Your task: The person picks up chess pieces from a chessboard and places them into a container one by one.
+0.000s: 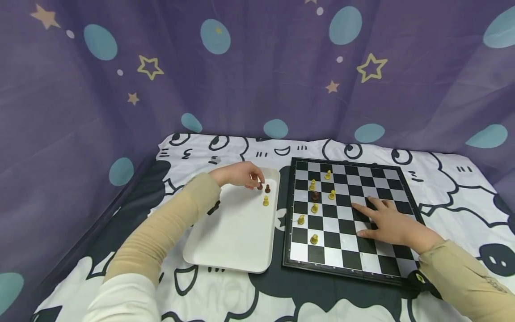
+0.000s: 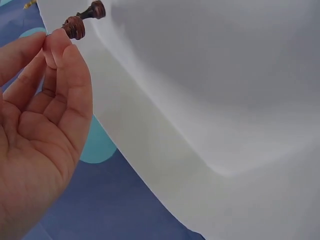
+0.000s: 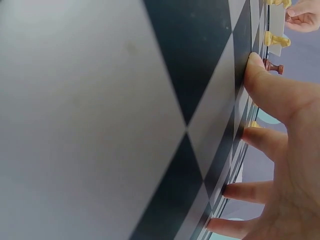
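Note:
My left hand (image 1: 243, 174) is over the far right corner of the white tray (image 1: 237, 232). Its thumb and fingertips pinch a dark brown chess piece (image 2: 76, 28), whose top is hidden by the fingers. Close beside it in the tray are another brown chess piece (image 1: 267, 188) and a yellow chess pawn (image 1: 266, 201). With fingers spread, my right hand (image 1: 388, 223) rests on the right part of the chessboard (image 1: 348, 243), holding nothing. On the board's left side stand several yellow pawns (image 1: 314, 239) around one brown chess piece (image 1: 315, 195).
The tray lies just left of the board, a narrow strip of the patterned black-and-white cloth (image 1: 225, 290) between them. Behind the cloth hangs a purple curtain (image 1: 257, 89) with stars and blue ovals.

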`<action>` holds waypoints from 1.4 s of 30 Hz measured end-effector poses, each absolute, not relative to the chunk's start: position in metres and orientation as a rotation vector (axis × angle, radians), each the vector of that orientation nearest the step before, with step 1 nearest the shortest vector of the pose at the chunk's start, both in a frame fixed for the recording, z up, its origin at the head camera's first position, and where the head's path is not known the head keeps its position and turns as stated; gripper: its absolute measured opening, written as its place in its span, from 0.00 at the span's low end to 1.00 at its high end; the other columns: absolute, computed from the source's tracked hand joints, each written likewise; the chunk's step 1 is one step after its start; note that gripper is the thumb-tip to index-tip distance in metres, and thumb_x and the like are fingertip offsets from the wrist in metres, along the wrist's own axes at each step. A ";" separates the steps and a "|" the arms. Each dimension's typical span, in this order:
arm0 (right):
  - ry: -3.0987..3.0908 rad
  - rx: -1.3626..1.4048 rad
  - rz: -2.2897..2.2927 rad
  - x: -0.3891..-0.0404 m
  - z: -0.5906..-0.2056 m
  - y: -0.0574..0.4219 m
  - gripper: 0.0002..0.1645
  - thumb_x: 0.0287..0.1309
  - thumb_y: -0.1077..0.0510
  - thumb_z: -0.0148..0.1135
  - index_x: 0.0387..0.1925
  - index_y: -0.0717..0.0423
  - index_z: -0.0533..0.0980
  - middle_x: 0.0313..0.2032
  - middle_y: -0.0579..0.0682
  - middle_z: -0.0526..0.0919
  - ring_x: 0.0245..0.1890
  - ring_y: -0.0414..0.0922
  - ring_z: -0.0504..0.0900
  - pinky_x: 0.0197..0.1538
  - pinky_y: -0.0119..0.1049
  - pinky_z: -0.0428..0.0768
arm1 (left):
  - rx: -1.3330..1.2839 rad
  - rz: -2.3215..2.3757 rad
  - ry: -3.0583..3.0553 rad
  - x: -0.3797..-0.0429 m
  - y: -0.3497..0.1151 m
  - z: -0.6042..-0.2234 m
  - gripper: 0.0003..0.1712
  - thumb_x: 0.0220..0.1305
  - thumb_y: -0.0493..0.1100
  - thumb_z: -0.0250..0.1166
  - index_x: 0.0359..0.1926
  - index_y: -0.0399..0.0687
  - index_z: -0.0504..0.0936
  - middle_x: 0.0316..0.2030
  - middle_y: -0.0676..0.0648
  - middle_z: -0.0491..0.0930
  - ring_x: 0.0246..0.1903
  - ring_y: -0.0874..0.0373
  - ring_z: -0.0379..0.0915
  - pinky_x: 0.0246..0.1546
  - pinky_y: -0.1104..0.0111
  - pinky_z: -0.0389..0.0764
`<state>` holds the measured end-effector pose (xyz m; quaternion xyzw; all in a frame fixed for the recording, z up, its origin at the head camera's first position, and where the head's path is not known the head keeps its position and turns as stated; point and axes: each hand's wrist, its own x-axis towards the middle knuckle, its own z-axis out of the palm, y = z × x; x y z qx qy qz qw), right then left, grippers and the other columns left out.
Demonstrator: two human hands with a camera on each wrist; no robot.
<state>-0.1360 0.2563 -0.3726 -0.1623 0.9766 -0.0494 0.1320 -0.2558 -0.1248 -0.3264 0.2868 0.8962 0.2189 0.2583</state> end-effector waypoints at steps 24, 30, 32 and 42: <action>2.833 -0.456 -0.145 -0.137 -0.374 0.257 0.53 0.45 0.23 0.56 0.67 0.47 0.63 0.65 0.71 0.56 0.60 0.76 0.55 0.47 0.71 0.67 | 0.645 0.597 2.412 -0.268 -0.124 -0.341 0.13 0.64 0.34 0.57 0.48 0.40 0.81 0.20 0.52 0.73 0.22 0.63 0.66 0.30 0.73 0.69; 2.831 -0.456 -0.150 -0.137 -0.374 0.257 0.53 0.45 0.23 0.56 0.67 0.47 0.63 0.65 0.71 0.56 0.61 0.76 0.55 0.47 0.71 0.67 | 0.641 0.585 2.417 -0.269 -0.123 -0.344 0.12 0.64 0.35 0.57 0.47 0.40 0.81 0.20 0.51 0.73 0.22 0.63 0.66 0.30 0.73 0.69; 2.828 -0.456 -0.154 -0.137 -0.374 0.257 0.53 0.46 0.23 0.56 0.67 0.47 0.63 0.65 0.71 0.56 0.61 0.76 0.55 0.47 0.71 0.67 | 0.638 0.582 2.417 -0.269 -0.123 -0.345 0.12 0.64 0.35 0.57 0.47 0.40 0.81 0.21 0.51 0.74 0.22 0.63 0.67 0.31 0.73 0.70; 2.829 -0.448 -0.144 -0.137 -0.374 0.256 0.53 0.45 0.24 0.57 0.67 0.47 0.63 0.65 0.71 0.56 0.60 0.76 0.55 0.47 0.71 0.67 | 0.634 0.586 2.419 -0.269 -0.123 -0.346 0.11 0.64 0.35 0.58 0.46 0.39 0.81 0.23 0.51 0.75 0.23 0.63 0.68 0.30 0.74 0.70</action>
